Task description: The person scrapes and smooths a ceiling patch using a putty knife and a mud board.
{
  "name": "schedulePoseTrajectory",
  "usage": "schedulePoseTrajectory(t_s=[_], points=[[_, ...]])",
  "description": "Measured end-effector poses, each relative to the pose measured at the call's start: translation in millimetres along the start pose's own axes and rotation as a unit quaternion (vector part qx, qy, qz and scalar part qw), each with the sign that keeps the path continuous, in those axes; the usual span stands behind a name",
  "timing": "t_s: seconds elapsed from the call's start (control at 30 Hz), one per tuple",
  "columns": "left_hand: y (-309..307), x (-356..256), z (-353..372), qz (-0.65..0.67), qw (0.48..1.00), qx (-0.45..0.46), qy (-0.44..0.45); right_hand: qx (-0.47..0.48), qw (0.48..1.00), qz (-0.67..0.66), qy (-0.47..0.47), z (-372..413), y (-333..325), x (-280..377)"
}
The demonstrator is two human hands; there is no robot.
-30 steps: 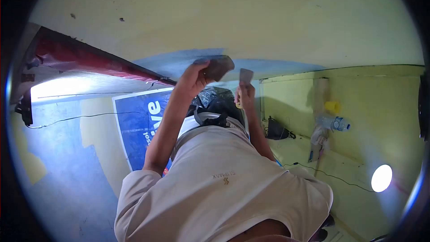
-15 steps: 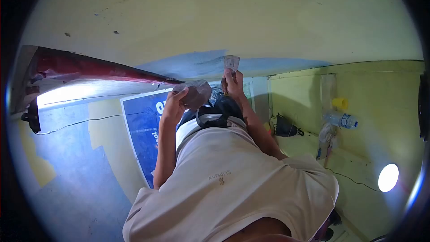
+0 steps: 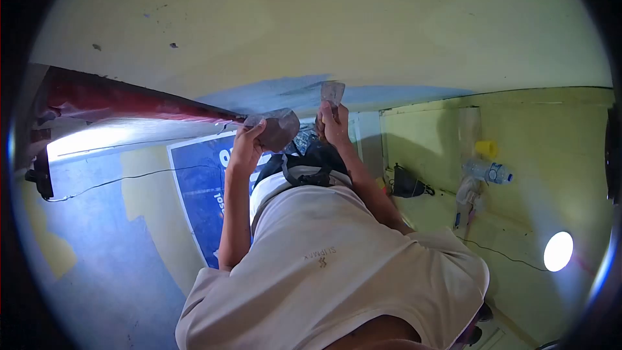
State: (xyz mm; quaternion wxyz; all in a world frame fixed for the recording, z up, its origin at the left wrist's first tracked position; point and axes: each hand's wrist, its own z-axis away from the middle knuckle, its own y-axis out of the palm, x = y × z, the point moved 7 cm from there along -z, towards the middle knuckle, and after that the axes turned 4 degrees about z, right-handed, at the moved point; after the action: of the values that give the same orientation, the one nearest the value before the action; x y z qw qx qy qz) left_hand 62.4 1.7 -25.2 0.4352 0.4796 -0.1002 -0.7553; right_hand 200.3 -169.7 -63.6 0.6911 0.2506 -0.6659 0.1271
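Left hand (image 3: 246,148) pinching a brown plate (image 3: 280,133) by its edge, right hand (image 3: 335,126) closed round a scraper (image 3: 332,93), blade poking out

Both bare arms reach forward from the torso (image 3: 324,246). The left forearm (image 3: 234,220) runs nearly straight out to the left hand (image 3: 243,152), its fingers bent in a pinching grip, thumb (image 3: 255,131) on top and angled inward. The right forearm (image 3: 372,185) slants inward to the right hand (image 3: 335,128), curled in a firm hold. The hands are apart, the right slightly farther forward.
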Motion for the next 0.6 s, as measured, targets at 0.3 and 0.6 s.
schedulePoseTrajectory(t_s=[0.3,0.6], points=[[-4,3,-7,-0.008,0.999,0.038,-0.013,-0.01,1.0,0.005,0.015,1,2,12],[-4,1,-1,-0.034,0.999,0.032,-0.024,-0.019,0.998,-0.041,0.052,5,9,13]])
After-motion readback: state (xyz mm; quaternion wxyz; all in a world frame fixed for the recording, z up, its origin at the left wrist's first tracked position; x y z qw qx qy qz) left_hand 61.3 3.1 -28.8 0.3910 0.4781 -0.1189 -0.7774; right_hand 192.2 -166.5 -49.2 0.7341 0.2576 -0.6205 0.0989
